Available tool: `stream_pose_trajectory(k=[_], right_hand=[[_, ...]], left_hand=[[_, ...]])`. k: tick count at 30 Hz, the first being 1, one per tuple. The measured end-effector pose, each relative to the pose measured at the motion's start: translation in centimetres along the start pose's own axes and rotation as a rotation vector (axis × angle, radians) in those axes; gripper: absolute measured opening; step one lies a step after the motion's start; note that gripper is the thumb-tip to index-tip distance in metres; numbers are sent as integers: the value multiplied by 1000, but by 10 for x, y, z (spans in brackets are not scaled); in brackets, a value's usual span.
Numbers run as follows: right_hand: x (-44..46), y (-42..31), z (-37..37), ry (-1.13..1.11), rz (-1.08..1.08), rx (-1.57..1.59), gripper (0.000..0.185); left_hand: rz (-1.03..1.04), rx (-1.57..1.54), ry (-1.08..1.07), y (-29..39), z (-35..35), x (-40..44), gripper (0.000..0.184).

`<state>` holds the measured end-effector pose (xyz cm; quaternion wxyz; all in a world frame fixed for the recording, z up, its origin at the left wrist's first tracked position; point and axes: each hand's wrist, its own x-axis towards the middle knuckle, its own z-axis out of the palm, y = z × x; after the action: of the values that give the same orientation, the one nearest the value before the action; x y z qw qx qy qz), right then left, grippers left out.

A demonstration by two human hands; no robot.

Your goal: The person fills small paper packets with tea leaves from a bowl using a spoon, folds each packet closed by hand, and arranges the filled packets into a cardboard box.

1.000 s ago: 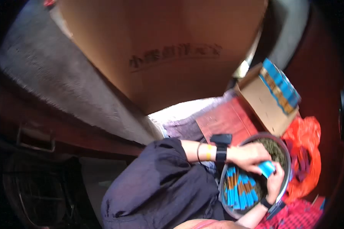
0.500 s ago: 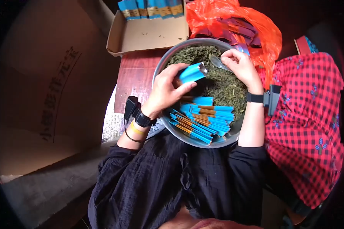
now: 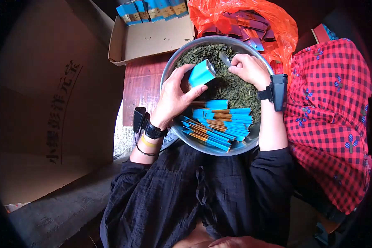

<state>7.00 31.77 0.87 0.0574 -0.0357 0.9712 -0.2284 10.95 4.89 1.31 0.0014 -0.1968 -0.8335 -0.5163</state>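
Observation:
My left hand (image 3: 175, 93) is wrapped round a blue foil packet (image 3: 202, 75), tilted with its opened mouth toward the right. In my right hand (image 3: 252, 71) is a spoon (image 3: 225, 59), pinched between thumb and fingers, its bowl over dried green leaves (image 3: 235, 89). The leaves fill much of a round metal basin (image 3: 168, 70) in front of me. A pile of flat blue and gold packets (image 3: 219, 126) lies in the near part of the basin, below my left hand. My left palm is partly hidden by the packet.
Upper left, a shallow cardboard box (image 3: 153, 37) holds a row of upright blue packets (image 3: 153, 10). Beyond the basin sits a red plastic bag (image 3: 283, 27) with purple packets (image 3: 248, 25). A large carton (image 3: 49, 103) stands left; red checkered cloth (image 3: 330, 107) lies right.
The spoon has turned to a steeper angle in my right hand. My left hand has tilted the packet's mouth further upward and shifted slightly left. The whole view has moved a little.

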Motion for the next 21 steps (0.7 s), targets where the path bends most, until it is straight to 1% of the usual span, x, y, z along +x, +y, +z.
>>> stream_pose_trajectory(k=[1,3,5,8,10,11,13,14,15,17,19,21], right_hand=[[0,-1,-1,0,-1,0,27],[0,-4,-7,-7,76,-15,28],[3,2,-5,13,64,-34,31],[3,8,-5,41,82,-39,34],[5,13,-3,130,57,129,32],[7,14,0,131,58,130,32],[10,9,2,269,-116,407,23],[9,7,-1,220,-138,471,22],[10,3,1,219,-136,472,22],[11,-3,6,239,-190,588,24],[12,-5,11,254,-206,572,25],[11,-7,11,459,-284,295,27]], left_hand=[[12,-2,3,0,0,0,61],[27,-2,8,-3,1,0,61],[42,-2,13,-4,1,0,61],[0,2,-7,-1,1,0,61],[1,-13,5,-3,1,0,61],[1,-13,4,-3,1,0,61],[-10,9,0,0,0,0,61],[-11,8,-2,0,0,0,61],[-31,-20,-5,0,0,1,61],[-51,-50,-13,1,0,1,60],[-47,-13,-7,2,0,1,60],[-48,-37,-4,1,0,1,60]])
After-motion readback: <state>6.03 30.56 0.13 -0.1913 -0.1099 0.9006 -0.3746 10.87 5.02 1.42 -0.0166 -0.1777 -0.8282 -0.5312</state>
